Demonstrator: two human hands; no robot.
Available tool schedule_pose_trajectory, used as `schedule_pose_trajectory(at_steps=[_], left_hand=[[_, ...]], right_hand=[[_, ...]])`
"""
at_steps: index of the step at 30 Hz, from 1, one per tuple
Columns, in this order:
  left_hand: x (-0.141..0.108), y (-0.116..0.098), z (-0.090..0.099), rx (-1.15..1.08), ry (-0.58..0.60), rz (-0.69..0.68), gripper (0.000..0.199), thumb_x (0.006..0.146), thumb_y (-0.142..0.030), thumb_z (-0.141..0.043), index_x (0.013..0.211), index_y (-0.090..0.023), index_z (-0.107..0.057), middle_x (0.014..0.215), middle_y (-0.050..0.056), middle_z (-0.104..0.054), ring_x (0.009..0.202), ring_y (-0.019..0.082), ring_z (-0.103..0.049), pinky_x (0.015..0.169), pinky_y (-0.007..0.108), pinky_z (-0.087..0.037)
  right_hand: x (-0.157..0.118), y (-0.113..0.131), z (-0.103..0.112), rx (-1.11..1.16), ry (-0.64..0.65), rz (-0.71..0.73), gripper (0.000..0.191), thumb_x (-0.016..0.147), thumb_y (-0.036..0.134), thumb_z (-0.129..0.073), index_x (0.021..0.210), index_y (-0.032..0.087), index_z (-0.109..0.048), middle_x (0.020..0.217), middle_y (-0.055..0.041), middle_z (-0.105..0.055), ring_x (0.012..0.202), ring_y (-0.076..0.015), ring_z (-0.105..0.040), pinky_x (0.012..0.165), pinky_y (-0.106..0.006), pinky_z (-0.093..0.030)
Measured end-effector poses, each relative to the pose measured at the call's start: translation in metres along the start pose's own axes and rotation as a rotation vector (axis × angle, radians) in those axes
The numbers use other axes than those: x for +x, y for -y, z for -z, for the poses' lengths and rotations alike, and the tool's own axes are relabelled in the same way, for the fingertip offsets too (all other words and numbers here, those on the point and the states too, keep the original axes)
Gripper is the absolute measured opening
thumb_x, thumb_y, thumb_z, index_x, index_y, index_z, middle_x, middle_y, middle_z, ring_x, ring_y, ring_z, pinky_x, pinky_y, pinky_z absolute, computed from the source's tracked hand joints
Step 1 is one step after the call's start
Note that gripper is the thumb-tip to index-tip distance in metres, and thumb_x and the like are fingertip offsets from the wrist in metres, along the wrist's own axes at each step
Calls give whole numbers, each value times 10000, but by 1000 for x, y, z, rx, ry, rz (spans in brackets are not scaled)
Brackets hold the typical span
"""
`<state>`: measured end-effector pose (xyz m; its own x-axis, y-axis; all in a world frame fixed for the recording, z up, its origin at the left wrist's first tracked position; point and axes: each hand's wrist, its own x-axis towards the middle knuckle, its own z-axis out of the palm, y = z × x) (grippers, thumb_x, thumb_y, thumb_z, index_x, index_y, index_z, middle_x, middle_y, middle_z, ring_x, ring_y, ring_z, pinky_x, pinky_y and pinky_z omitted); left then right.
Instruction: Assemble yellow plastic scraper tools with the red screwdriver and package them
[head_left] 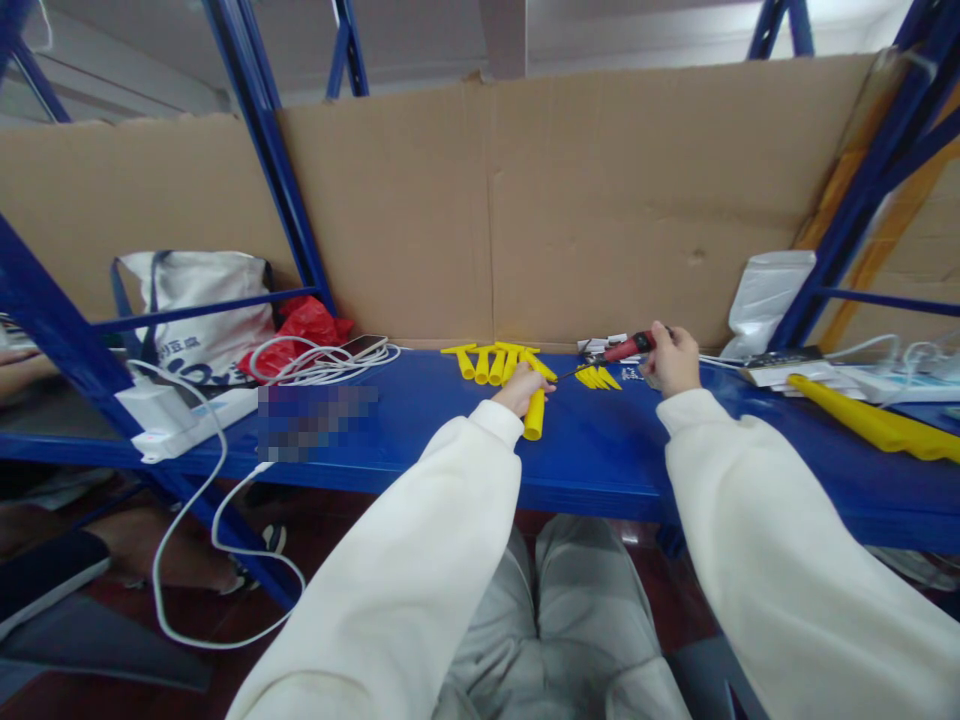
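My left hand is closed around a yellow T-shaped plastic piece, its round open tube pointing toward me. A red and black screwdriver is in my right hand, gripped at the back end of its handle. Its thin dark shaft slants down to the left and ends at the piece by my left fingers; whether the tip touches a screw is hidden. Behind my left hand stands a row of several like yellow pieces. Several flat yellow strips and small clear bits lie between my hands.
A cardboard sheet walls off the back of the blue table. White cables, a red bag and a power strip are at left. On the right lie a long yellow sheet and a white plastic pouch.
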<state>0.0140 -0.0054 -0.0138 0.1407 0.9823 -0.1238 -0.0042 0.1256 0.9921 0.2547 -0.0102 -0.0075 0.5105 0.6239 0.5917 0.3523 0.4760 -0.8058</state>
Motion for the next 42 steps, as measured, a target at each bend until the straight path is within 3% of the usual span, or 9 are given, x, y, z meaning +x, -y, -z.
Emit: schedule_pose_trajectory(at_steps=[3, 9, 24, 33, 42], left_hand=[[-3, -1, -1, 2, 10, -2, 624, 737, 42, -608, 1277, -248, -494, 1186, 76, -643, 890, 183, -736, 507, 184, -472], [-9, -3, -2, -1, 50, 16, 712, 734, 82, -510, 1367, -239, -447, 1287, 91, -629, 891, 164, -744, 503, 182, -452], [-7, -2, -4, -20, 75, 45, 832, 692, 79, -542, 1449, -235, -402, 1299, 124, -654, 844, 185, -763, 519, 200, -478], [-11, -5, -3, -50, 124, 54, 836, 668, 96, -544, 1423, -243, -425, 1350, 119, -625, 882, 187, -769, 477, 170, -451], [-5, -1, -2, -119, 140, 32, 738, 679, 87, -552, 1331, -248, -469, 1329, 89, -598, 903, 170, -756, 493, 155, -480]], right_hand=[[1, 0, -1, 47, -62, -38, 592, 732, 828, -614, 719, 270, -418, 380, 96, -388, 340, -131, -422, 407, -284, -325], [-4, 7, -7, 128, -24, -67, 607, 721, 844, -608, 728, 269, -415, 405, 87, -423, 350, -120, -413, 383, -271, -288], [-5, 4, -7, 122, 4, -57, 554, 776, 777, -627, 729, 260, -435, 419, 82, -436, 366, -113, -423, 388, -256, -309], [-2, 0, -6, 93, -22, -64, 610, 717, 853, -604, 719, 272, -419, 405, 89, -413, 361, -124, -419, 397, -284, -330], [-4, 5, -6, 90, -42, -142, 528, 797, 750, -625, 729, 268, -420, 422, 89, -397, 362, -125, -411, 377, -277, -307]])
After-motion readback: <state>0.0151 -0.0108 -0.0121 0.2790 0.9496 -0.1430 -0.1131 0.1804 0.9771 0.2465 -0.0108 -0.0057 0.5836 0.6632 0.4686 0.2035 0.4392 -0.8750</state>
